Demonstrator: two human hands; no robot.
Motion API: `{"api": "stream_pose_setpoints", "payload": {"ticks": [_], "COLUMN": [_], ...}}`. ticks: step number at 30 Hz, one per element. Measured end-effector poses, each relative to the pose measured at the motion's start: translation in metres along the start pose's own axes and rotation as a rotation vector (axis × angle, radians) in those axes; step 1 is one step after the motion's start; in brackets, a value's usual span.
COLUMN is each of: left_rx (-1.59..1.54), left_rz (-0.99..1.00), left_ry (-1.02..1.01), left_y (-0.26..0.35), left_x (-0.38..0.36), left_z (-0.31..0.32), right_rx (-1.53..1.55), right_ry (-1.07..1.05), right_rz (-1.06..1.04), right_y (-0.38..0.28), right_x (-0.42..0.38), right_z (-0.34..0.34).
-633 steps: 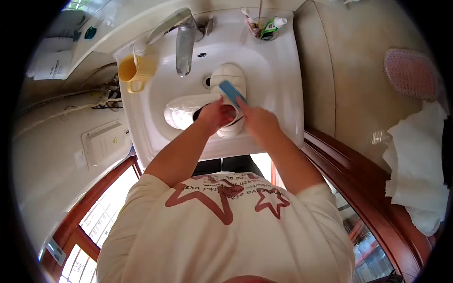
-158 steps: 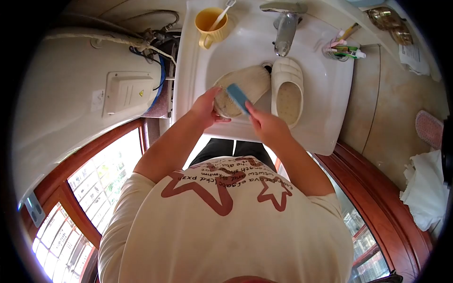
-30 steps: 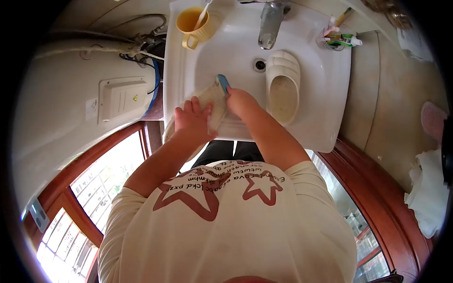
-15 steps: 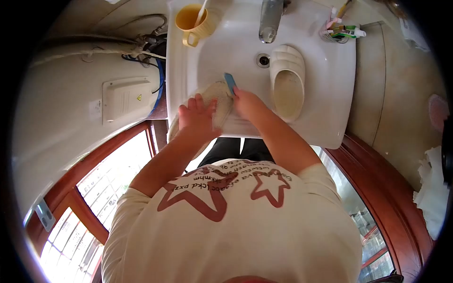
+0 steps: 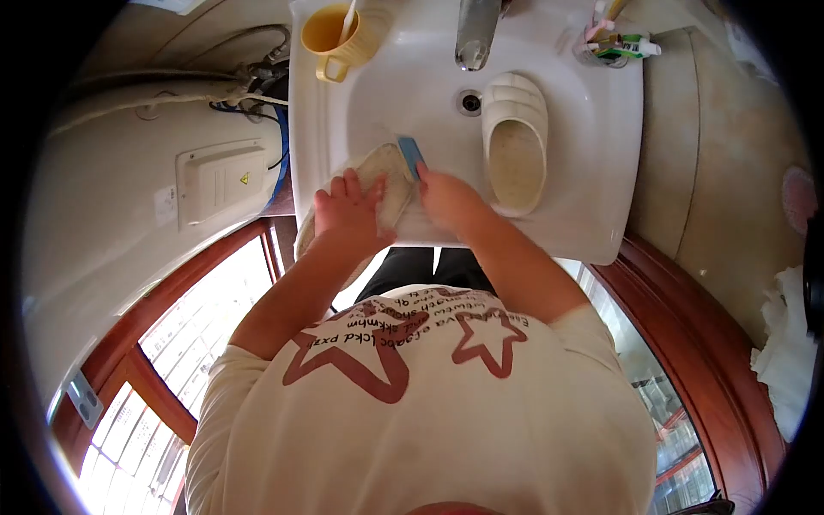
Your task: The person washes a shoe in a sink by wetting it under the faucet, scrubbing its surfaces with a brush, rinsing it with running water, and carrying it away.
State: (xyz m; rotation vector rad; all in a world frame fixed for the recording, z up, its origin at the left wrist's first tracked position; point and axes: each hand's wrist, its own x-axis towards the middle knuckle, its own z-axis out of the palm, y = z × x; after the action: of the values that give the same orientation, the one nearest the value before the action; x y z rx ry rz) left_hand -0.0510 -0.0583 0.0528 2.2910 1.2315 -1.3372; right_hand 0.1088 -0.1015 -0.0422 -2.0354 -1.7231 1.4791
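Action's at the near left of the sink [image 5: 624, 163]. Right hand [image 5: 453, 204] has its fingers closed round a blue brush [image 5: 408, 154], brush held at the far right end of the slanted slipper [image 5: 393, 165]. Right hand looks a bit blurred, so likely moving; looks like scrubbing at that edge. Bristle contact: can't tell, too small.

Left hand [image 5: 348, 213] lies on top of the slanted slipper, fingers spread rather than wrapped round it, seemingly steadying it. That slipper seems sole up, slanting from the basin out over the near left rim, partly hidden by the left hand and forearm.

Other slipper [image 5: 515, 101] sits in the basin, opening up, toe to the far side, just right of the drain [image 5: 469, 103]. Neither hand touches it.

Far left: yellow cup [image 5: 355, 53] with a white toothbrush [image 5: 348, 23] in it. Far middle: faucet [image 5: 475, 36], spout over the basin, no water seen running. Far right corner: clear holder [image 5: 599, 60] with a toothpaste tube [image 5: 633, 46] and other slim items.
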Motion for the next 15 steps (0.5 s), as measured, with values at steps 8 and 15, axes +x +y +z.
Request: {"api": "stream_pose_setpoints", "payload": {"ticks": [8,15], "left_rx": [0.018,0.049], "left_rz": [-0.011,-0.028], "left_ry": [0.044,0.006], "left_y": [0.001,0.001], "left_x": [0.002,0.003], "left_z": [0.0,0.002], "right_rx": [-0.055,-0.01], "right_ry": [-0.036,-0.008], "right_rz": [-0.019,-0.014], "right_y": [-0.002,-0.006], "right_x": [0.02,-0.028], "right_z": [0.007,-0.01]}}
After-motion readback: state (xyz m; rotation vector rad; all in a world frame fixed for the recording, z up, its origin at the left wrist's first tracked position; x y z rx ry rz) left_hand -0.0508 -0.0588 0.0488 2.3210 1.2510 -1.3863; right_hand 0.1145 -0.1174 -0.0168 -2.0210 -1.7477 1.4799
